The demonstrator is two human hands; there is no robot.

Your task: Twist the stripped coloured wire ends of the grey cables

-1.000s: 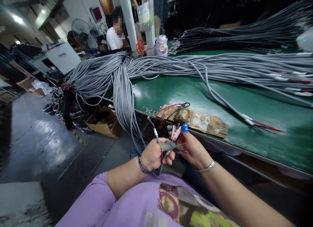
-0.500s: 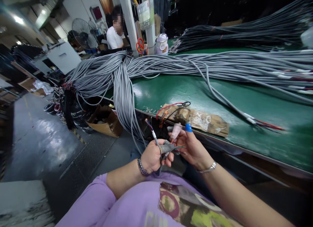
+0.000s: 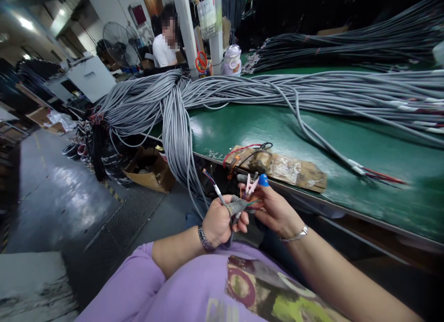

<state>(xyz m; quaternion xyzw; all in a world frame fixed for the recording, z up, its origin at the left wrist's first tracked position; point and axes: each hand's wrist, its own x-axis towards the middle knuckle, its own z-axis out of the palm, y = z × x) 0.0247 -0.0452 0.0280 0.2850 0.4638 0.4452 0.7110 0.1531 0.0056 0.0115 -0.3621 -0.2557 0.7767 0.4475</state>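
My left hand (image 3: 219,220) is closed round a grey cable (image 3: 222,200), its thumb wrapped in a grey cover. One white-banded end of cable sticks up past the fist, with dark and coloured cores showing. Thin coloured wires (image 3: 254,202), green, orange and dark red among them, fan out from the left fingertips towards my right palm. My right hand (image 3: 275,211), with blue tape round its thumb, holds a small pale-pink V-shaped clip (image 3: 251,185) between thumb and fingers. Beside the clip an orange wire stands upright; whether the clip touches it I cannot tell.
A green bench (image 3: 236,127) carries a long bundle of grey cables (image 3: 236,93) that droops over its edge. A taped cardboard piece (image 3: 294,169) lies at the front edge. Black cables (image 3: 322,51) lie behind. A cardboard box (image 3: 149,169) sits on the floor. A person (image 3: 164,49) is beyond.
The pink clip has turned in my right fingers and now shows its V shape. The right thumb has shifted slightly left. My left hand keeps its hold on the cable.
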